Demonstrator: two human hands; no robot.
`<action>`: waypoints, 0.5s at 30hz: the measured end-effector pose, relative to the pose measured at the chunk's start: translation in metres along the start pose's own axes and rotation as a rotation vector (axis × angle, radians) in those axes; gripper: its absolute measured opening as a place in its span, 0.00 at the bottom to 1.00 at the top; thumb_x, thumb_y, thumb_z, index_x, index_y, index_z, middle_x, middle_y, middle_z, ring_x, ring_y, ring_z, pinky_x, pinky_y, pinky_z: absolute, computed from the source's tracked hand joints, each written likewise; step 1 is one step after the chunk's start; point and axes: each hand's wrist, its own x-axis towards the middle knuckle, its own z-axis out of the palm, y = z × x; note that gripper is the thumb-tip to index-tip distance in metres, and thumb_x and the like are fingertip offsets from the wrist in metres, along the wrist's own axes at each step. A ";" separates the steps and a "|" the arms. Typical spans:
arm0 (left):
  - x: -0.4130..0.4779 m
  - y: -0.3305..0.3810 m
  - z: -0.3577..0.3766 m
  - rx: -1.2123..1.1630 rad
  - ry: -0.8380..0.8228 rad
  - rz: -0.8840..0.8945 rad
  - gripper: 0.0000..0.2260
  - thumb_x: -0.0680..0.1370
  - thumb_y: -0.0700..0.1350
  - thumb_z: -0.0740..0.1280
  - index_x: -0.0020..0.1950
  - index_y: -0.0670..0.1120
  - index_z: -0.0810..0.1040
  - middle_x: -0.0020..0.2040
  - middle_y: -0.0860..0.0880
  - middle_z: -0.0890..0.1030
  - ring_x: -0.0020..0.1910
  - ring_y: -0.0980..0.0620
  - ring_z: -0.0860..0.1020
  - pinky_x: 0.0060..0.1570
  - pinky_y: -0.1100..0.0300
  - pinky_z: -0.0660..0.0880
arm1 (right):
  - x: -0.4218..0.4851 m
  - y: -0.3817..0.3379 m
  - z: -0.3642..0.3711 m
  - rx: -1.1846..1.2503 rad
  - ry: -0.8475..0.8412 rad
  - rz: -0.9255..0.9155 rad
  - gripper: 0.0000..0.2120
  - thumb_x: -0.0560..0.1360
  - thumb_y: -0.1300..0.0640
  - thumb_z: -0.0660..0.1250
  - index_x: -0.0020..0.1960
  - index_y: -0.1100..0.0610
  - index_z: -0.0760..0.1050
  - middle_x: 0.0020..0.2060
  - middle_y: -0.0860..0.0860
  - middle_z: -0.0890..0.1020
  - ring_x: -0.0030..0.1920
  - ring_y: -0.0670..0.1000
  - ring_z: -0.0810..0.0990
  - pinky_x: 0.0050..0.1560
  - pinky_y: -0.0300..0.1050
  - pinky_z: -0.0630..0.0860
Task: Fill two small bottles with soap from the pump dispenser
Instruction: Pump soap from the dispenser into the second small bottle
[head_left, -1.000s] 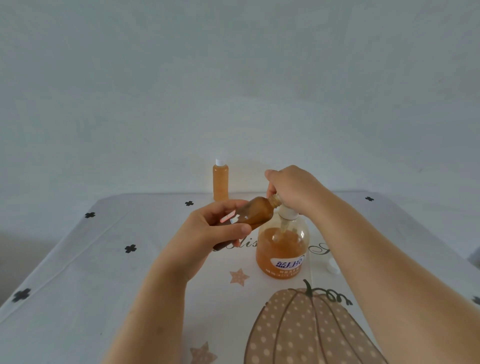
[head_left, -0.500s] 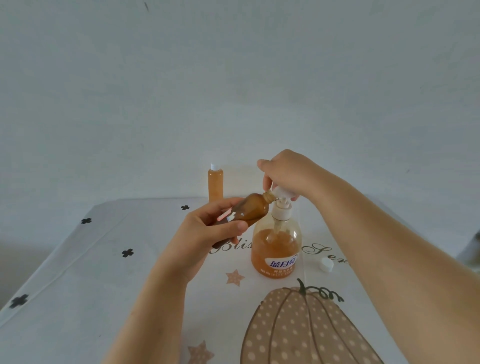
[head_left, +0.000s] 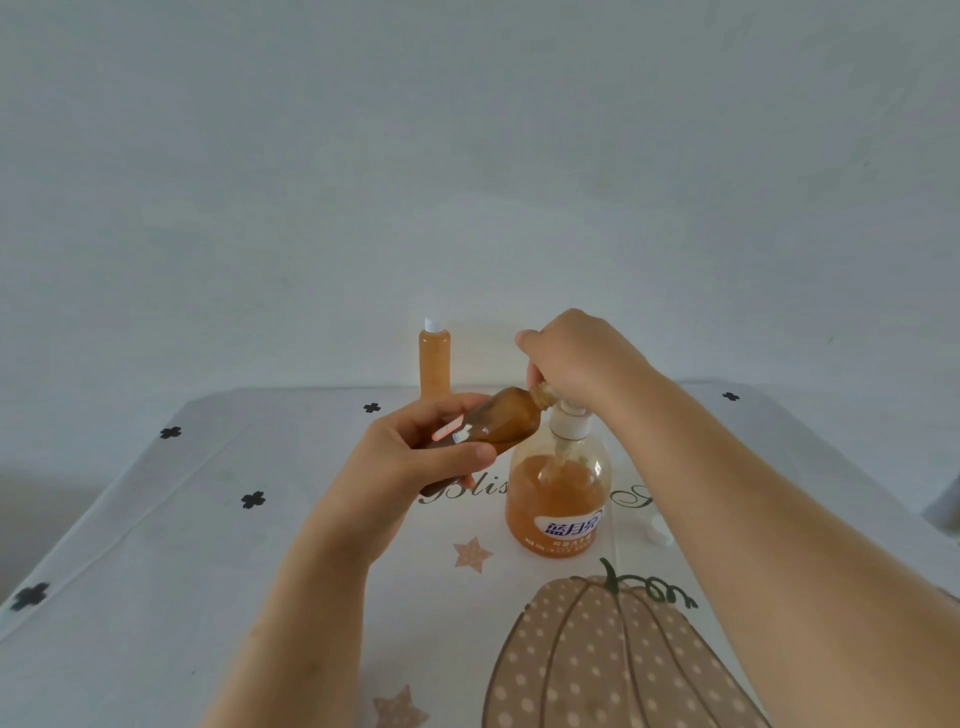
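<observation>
Head view. Just below the middle of the frame: gripping the small amber bottle (head_left: 498, 423) in the left hand (head_left: 415, 457), fingers over and thumb under its body, tilted almost onto its side, open neck pushed up to the spout hidden beneath the right hand (head_left: 576, 358). Curled over the head of the pump dispenser (head_left: 558, 499), right of centre, knuckles up, bearing down.

Best done by keeping the mouth snug on the spout, pressing slowly and fully, releasing fully between strokes. Worth lifting the neck end a little when nearly full, to avoid spilling back out.

Looks brownish-orange, glossy, uncapped, apparently close to full; probably slippery once smeared.

Behind, left of centre by the wall: the second small bottle (head_left: 434, 364), upright, orange, white-capped. At the right, beside the forearm: a loose white cap (head_left: 655, 532) on the pumpkin-print tablecloth (head_left: 156, 571)
</observation>
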 end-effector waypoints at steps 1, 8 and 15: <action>0.000 0.000 0.000 -0.005 0.004 -0.004 0.17 0.65 0.42 0.76 0.52 0.55 0.86 0.41 0.50 0.83 0.36 0.51 0.77 0.41 0.59 0.75 | 0.002 0.002 0.003 -0.004 -0.006 -0.004 0.19 0.79 0.50 0.57 0.49 0.59 0.83 0.38 0.54 0.81 0.37 0.55 0.77 0.42 0.47 0.73; 0.002 -0.003 -0.003 -0.017 0.011 -0.034 0.21 0.59 0.47 0.79 0.51 0.55 0.86 0.39 0.50 0.82 0.35 0.49 0.76 0.46 0.46 0.67 | 0.005 0.007 0.010 0.023 -0.026 -0.017 0.19 0.78 0.48 0.58 0.48 0.60 0.83 0.38 0.54 0.81 0.36 0.55 0.77 0.41 0.47 0.73; -0.001 0.001 0.001 -0.029 -0.014 -0.010 0.20 0.61 0.47 0.79 0.53 0.56 0.86 0.42 0.51 0.84 0.36 0.50 0.77 0.45 0.49 0.70 | -0.002 0.002 0.001 0.020 -0.018 -0.001 0.18 0.78 0.49 0.58 0.49 0.59 0.83 0.36 0.53 0.80 0.36 0.54 0.77 0.42 0.47 0.74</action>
